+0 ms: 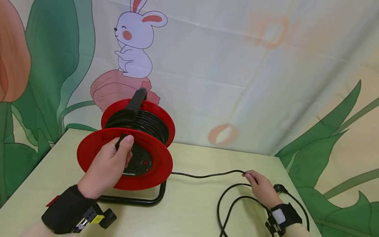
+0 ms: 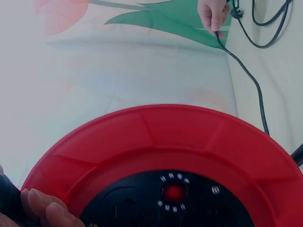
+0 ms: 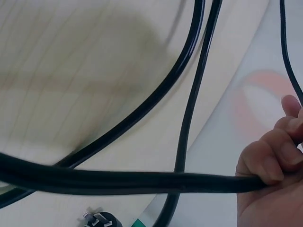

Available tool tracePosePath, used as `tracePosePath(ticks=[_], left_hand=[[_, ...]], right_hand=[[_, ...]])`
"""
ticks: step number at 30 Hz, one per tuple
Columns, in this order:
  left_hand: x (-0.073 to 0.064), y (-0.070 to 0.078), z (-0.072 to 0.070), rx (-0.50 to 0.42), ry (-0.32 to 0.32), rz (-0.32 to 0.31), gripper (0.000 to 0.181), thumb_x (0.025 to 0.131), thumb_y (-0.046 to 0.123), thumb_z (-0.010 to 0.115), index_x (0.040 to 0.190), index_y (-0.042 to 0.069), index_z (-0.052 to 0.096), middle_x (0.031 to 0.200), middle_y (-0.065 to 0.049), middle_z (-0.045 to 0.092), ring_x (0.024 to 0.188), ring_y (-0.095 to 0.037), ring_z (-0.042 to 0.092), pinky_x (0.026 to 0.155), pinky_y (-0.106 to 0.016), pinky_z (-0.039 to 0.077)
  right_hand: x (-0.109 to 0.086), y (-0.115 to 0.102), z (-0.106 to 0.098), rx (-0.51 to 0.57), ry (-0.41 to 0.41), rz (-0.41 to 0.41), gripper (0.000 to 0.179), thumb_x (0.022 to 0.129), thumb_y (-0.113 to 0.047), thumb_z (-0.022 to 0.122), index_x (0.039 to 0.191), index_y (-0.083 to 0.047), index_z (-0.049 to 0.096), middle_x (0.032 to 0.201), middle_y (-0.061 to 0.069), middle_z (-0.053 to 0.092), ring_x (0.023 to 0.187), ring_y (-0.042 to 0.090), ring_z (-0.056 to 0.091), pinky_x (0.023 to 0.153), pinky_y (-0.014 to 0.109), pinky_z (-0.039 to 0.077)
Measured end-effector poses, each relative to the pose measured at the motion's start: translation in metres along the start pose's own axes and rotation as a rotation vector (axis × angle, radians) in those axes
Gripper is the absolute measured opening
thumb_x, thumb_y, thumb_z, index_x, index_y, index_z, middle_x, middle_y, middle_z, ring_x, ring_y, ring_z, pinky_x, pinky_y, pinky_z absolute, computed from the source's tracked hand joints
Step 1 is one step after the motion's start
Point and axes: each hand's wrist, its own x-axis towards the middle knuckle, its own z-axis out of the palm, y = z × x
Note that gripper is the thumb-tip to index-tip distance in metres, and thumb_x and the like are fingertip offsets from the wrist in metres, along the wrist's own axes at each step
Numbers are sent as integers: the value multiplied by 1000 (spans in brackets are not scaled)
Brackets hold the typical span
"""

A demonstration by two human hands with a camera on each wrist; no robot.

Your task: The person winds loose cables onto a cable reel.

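Observation:
A red cable reel [image 1: 160, 161] wound with black cable stands on a black tube frame at the left of the table. My left hand [image 1: 108, 161] grips the black crank knob on the reel's front disc; in the left wrist view its fingers [image 2: 45, 205] curl round that knob. To the right, my right hand [image 1: 262, 187] holds the black cable [image 1: 204, 176], which runs from the reel into its fingers. Past this hand the cable hangs in loose loops, and the right wrist view shows it leaving the curled fingers [image 3: 272, 165].
The plug [image 1: 279, 188] lies near the table's right edge, its pins showing in the right wrist view. Loose cable loops [image 1: 219, 210] lie at the front right. A curtain printed with a rabbit and plants [image 1: 207, 65] hangs behind the table [image 1: 189, 204].

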Motion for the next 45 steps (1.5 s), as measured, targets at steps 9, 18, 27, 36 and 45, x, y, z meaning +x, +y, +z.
tracePosePath(ticks=[9,18,27,36,45], left_hand=[[3,0,15,-42,-18,23,36,105,34,39,83,5,45,65,-9,45,59,-21,46,58,-35,37],[4,3,22,-21,-56,20,37,104,37,39,86,5,45,69,-9,46,65,-23,46,58,-36,36],[3,4,38,-65,-82,-5,38,103,39,40,88,5,44,69,-10,45,66,-24,46,60,-36,37],[2,4,53,-109,-105,-28,37,103,38,41,93,3,46,73,-14,48,71,-25,49,68,-38,42],[0,1,63,-72,-114,-66,42,102,46,40,96,6,49,84,-9,52,85,-25,51,74,-37,45]], right_hand=[[6,4,7,-56,11,-63,23,105,-24,41,107,-13,62,102,4,63,81,20,50,73,38,40],[6,0,12,-26,-5,-57,20,104,-18,43,104,-10,61,100,6,62,83,20,51,74,38,42],[8,-6,21,-17,-29,-57,16,103,-14,45,101,-10,60,96,8,60,76,19,49,72,37,41],[10,-12,26,-18,-26,-108,14,103,-15,46,97,-12,59,89,0,58,75,17,48,71,36,40],[13,-20,32,0,-57,-76,14,103,-18,47,97,-15,59,78,5,51,68,16,45,67,35,38]])
